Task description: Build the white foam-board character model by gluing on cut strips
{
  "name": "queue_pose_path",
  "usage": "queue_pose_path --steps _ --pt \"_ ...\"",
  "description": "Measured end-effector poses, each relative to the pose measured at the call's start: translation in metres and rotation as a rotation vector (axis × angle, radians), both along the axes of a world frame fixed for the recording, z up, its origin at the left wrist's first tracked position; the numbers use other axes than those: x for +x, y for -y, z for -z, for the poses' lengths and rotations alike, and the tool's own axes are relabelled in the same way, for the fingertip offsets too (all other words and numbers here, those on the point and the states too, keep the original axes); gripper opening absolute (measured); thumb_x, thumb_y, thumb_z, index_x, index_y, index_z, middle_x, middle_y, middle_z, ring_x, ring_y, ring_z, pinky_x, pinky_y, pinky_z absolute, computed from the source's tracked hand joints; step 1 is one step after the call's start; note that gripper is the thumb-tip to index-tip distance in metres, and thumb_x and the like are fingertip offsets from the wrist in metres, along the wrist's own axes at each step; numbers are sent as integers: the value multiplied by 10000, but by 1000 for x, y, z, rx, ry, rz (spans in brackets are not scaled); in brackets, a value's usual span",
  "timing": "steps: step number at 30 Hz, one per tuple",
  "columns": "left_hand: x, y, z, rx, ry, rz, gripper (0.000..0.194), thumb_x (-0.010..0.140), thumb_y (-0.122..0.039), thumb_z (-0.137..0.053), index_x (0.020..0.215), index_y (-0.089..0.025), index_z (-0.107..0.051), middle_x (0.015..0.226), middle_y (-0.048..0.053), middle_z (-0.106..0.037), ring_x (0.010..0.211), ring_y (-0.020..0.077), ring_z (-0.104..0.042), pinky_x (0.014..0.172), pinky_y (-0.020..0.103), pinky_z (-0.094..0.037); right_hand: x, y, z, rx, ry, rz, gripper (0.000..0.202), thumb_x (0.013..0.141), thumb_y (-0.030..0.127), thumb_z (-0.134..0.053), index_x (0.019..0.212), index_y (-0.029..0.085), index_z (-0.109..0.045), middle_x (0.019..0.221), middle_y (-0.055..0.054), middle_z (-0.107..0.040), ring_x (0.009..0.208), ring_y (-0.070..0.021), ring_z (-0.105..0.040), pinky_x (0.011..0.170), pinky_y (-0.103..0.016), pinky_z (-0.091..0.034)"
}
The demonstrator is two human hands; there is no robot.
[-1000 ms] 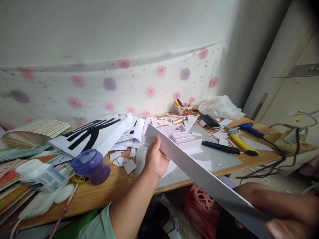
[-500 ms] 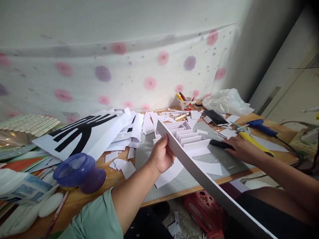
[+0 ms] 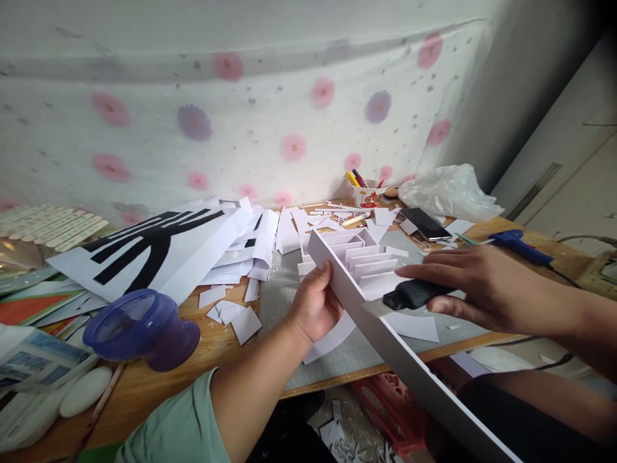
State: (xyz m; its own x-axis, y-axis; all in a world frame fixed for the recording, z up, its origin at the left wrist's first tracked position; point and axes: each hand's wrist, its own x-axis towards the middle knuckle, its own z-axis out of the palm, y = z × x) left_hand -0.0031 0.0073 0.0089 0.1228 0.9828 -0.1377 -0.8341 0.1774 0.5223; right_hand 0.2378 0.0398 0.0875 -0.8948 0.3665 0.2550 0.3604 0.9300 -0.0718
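Note:
My left hand (image 3: 315, 302) is closed around the near end of a long white foam board strip (image 3: 409, 363), which slants down to the right past the table edge. Thumb and fingers pinch it from both sides. In my right hand (image 3: 486, 289) is a black utility knife (image 3: 414, 294), its blade pointing left at the strip's upper edge; whether it cuts in I cannot tell. Behind the strip stands a white board model (image 3: 371, 260) with several upright dividers, partly hidden by the strip and the knife. It rests on a grey cutting mat (image 3: 284, 321).
A blue translucent cup (image 3: 139, 328) and sheets with black print (image 3: 159, 251) lie at left. White offcuts (image 3: 245, 325) are scattered about. A pen cup (image 3: 367, 195), phone (image 3: 426, 224), plastic bag (image 3: 450, 193) and blue glue gun (image 3: 520, 246) sit behind and right.
My right hand has picked the black knife up from the mat and brought it left to the strip's edge. My left hand still holds the strip. The camera view has shifted slightly.

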Motion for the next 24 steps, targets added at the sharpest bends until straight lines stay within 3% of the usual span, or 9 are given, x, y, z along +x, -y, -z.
queue_pose_path --steps 5,9,14,20,24 --pt "2 3 1 57 -22 58 485 755 -362 -696 1169 -134 -584 960 81 -708 846 216 -664 794 322 -505 -26 -8 -15 68 57 -119 382 917 411 -461 1185 156 -559 798 -61 -627 678 -159 -577 604 -268 -384" --pt "0 4 0 87 -19 38 444 732 -353 -722 1102 -131 -618 818 53 -713 718 179 -660 717 282 -505 -26 -13 -18 125 81 -126 392 912 420 -471 1199 165 -551 794 -50 -628 661 -154 -565 605 -272 -364" --pt "0 7 -6 128 32 53 416 698 -333 -758 1045 -135 -643 813 33 -713 704 153 -654 729 260 -511 -27 -11 -28 218 103 -125 394 904 439 -479 1190 178 -552 770 -36 -620 641 -154 -554 591 -276 -338" --pt "2 15 -14 182 54 85 252 664 -299 -786 806 -132 -663 626 -13 -661 557 107 -608 559 196 -485 -27 -9 -38 314 77 -123 382 904 437 -480 1166 173 -566 736 -33 -600 615 -152 -521 580 -281 -325" --pt "4 20 -16 200 51 99 242 655 -296 -793 747 -127 -646 636 -7 -666 556 104 -613 546 188 -485 -26 -7 -42 334 82 -109 396 897 457 -484 1168 179 -565 720 -32 -588 614 -153 -511 584 -287 -318"
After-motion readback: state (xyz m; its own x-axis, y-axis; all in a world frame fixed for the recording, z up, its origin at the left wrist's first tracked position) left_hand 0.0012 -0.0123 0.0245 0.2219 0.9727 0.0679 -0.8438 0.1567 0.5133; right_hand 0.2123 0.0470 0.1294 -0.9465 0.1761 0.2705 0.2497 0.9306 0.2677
